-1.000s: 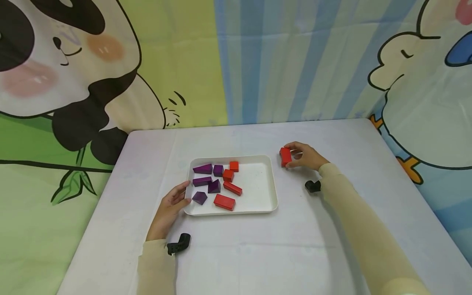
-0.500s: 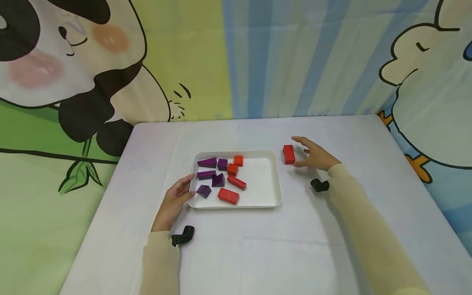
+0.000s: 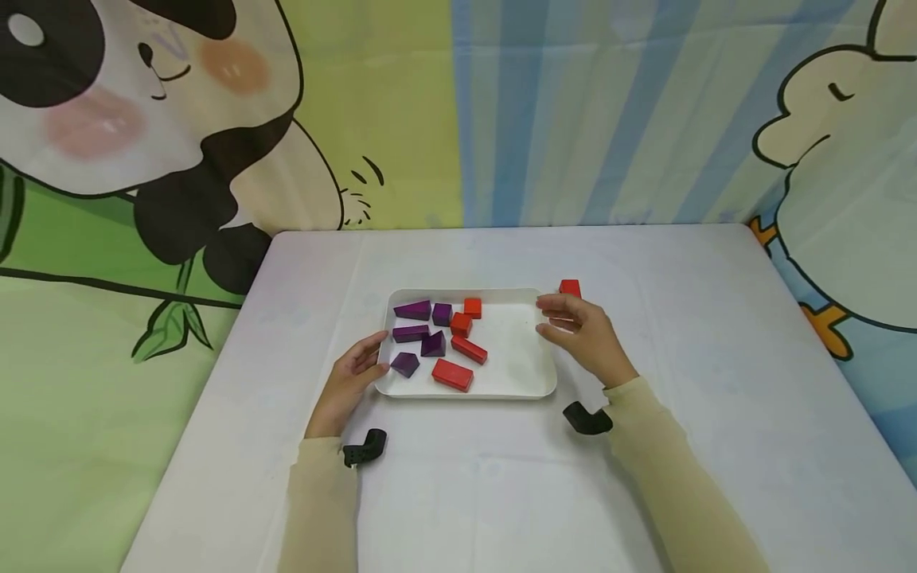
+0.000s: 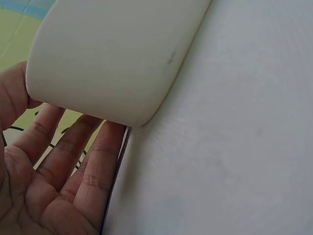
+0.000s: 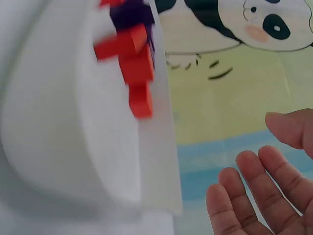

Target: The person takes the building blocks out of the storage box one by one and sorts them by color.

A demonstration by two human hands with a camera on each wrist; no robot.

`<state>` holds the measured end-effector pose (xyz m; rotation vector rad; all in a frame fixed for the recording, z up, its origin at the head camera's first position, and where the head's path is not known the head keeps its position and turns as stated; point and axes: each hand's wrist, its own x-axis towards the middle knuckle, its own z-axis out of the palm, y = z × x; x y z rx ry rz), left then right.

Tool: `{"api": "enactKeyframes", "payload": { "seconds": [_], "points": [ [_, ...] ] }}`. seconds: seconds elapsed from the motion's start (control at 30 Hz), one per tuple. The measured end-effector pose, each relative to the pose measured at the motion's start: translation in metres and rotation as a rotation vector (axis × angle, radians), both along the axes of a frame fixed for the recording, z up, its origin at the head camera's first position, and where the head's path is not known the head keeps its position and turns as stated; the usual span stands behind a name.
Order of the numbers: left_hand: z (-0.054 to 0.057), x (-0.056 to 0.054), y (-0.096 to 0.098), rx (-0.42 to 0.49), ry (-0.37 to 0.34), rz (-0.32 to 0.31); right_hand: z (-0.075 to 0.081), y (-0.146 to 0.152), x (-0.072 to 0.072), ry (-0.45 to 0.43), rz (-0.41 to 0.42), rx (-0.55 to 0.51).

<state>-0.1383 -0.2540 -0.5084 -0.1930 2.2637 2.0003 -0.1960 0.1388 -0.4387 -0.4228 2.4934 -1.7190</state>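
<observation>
A white tray (image 3: 509, 383) with a raised rim sits mid-table. On it lie several purple blocks, a purple wedge (image 3: 411, 310) among them, and several red blocks, such as a red rectangular block (image 3: 452, 375). My left hand (image 3: 349, 382) holds the tray's left edge; in the left wrist view the thumb (image 4: 14, 95) is at the rim and the fingers (image 4: 98, 171) lie along its end. My right hand (image 3: 583, 334) hovers at the right rim with nothing in it, fingers apart in the right wrist view. Behind it a red block (image 3: 570, 287) stands on the table, partly hidden.
The table has a white cover (image 3: 466, 501). Its far edge meets a printed backdrop (image 3: 401, 119) with a panda and stripes. Black wrist cameras (image 3: 365, 448) stick out beside both sleeves.
My right hand has let go of the red block, leaving it on the table, and has moved left to the tray's right rim. My left hand stays at the tray's left edge.
</observation>
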Motion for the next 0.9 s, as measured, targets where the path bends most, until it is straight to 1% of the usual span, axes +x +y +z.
{"api": "enactKeyframes", "payload": {
  "seconds": [0.1,0.2,0.3,0.37,0.5,0.67,0.8,0.9],
  "points": [
    [0.000,-0.002,0.001,0.007,0.008,-0.003,-0.010,-0.020,0.011,-0.005,0.000,-0.045],
    [-0.001,-0.003,0.001,0.011,0.013,-0.005,-0.020,-0.038,0.019,-0.045,0.003,-0.094],
    [0.000,-0.003,0.001,0.017,0.020,-0.011,-0.030,-0.054,0.023,-0.088,-0.001,-0.136],
    [0.000,-0.003,0.002,0.021,0.021,-0.008,-0.036,-0.063,0.023,-0.105,-0.009,-0.146],
    [0.000,-0.004,0.002,0.015,0.016,-0.005,-0.043,-0.076,0.022,-0.113,-0.036,-0.094],
    [0.000,-0.003,0.002,0.023,0.016,-0.007,-0.043,-0.087,0.020,-0.133,-0.056,0.041],
    [0.000,-0.002,0.001,0.037,0.021,-0.013,-0.044,-0.094,0.018,-0.103,-0.087,0.150],
    [0.000,-0.001,-0.001,0.023,0.010,-0.005,-0.045,-0.099,0.018,-0.082,-0.115,0.187]
  ]
}}
